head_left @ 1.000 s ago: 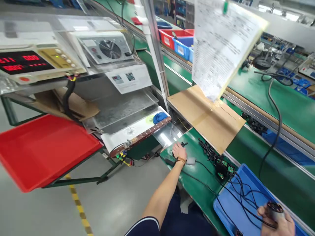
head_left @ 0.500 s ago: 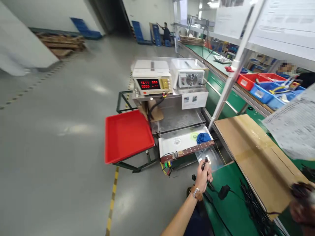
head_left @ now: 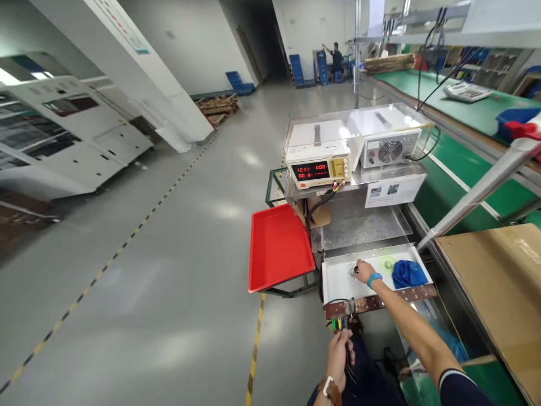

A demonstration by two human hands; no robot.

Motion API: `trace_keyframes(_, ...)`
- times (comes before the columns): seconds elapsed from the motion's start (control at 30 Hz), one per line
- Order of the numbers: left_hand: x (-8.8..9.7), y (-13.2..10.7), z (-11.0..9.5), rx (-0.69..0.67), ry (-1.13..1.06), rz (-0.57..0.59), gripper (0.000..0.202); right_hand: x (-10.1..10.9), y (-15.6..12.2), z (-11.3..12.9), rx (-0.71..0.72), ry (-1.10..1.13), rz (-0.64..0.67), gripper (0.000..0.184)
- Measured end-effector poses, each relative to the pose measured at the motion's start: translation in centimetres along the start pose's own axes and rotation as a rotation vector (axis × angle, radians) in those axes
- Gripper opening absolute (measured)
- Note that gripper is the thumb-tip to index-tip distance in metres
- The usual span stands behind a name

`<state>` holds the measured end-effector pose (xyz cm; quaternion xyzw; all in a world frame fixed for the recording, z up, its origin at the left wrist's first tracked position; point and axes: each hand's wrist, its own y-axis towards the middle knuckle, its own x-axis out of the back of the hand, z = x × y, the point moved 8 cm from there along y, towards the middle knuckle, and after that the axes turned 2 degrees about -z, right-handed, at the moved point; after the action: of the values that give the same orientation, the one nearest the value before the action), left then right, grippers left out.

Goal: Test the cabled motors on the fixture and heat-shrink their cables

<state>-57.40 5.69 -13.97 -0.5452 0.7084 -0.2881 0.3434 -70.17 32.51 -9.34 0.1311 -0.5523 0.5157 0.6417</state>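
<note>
My right hand (head_left: 362, 270) reaches forward onto the white tray (head_left: 338, 280) and presses a small dark part against a round spot on it; a teal band is on that wrist. My left hand (head_left: 339, 351), with a watch on its wrist, is low in front of me, closed round a black cable whose end sits near the coloured plugs (head_left: 337, 323) under the brown terminal strip (head_left: 380, 300). A blue cloth (head_left: 408, 274) and a green ring (head_left: 386, 263) lie on the tray to the right of my right hand.
Behind the tray stand a power supply with red digits (head_left: 318, 167) and a white fan unit (head_left: 389, 148). A red tray (head_left: 276, 246) sits to the left. Cardboard (head_left: 499, 276) covers the green bench at right. A person (head_left: 336, 56) stands far off down the aisle.
My view swung left and up toward the test stand. My right hand left the blue bin and reached onto the white tray. My left hand drew back with the black cable.
</note>
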Motion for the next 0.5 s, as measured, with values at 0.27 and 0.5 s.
trace_keyframes(0.27, -1.6, 4.5, 3.5, 0.208, 0.062, -0.123, 0.044, -8.0, 5.2, 0.5, -0.042, -0.152, 0.162, 0.041)
trace_keyframes(0.5, -1.7, 5.6, 5.1, 0.195, 0.08, -0.143, 0.035, -9.1, 6.7, -0.7, 0.038, -0.204, 0.247, 0.039)
